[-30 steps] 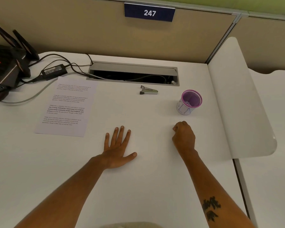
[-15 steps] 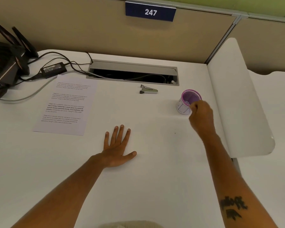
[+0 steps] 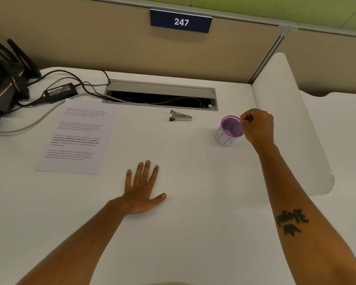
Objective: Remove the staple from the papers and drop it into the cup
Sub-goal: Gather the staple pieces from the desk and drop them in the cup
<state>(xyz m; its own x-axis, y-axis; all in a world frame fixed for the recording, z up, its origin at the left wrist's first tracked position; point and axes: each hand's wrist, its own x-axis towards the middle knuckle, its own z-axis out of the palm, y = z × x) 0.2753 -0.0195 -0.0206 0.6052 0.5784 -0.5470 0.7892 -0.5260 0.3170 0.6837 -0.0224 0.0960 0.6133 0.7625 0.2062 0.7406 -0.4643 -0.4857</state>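
A purple mesh cup [image 3: 224, 140] with a white label stands at the right of the white desk. My right hand [image 3: 258, 126] hovers at the cup's right rim, thumb and forefinger pinched together over the opening. The staple in the pinch is too small to make out clearly. The printed papers [image 3: 76, 136] lie flat at the left. A small metal staple remover [image 3: 180, 116] lies between the papers and the cup, near the back. My left hand [image 3: 141, 190] rests palm down on the desk, fingers spread, holding nothing.
An open cable slot [image 3: 162, 89] runs along the back of the desk. A black power adapter [image 3: 61, 91], cables and a black router [image 3: 4, 79] sit at the back left. A white curved panel [image 3: 286, 120] borders the desk on the right.
My right hand rose from the desk in front of the cup and moved back and right to the cup's rim, fingers still pinched. The left hand stayed flat.
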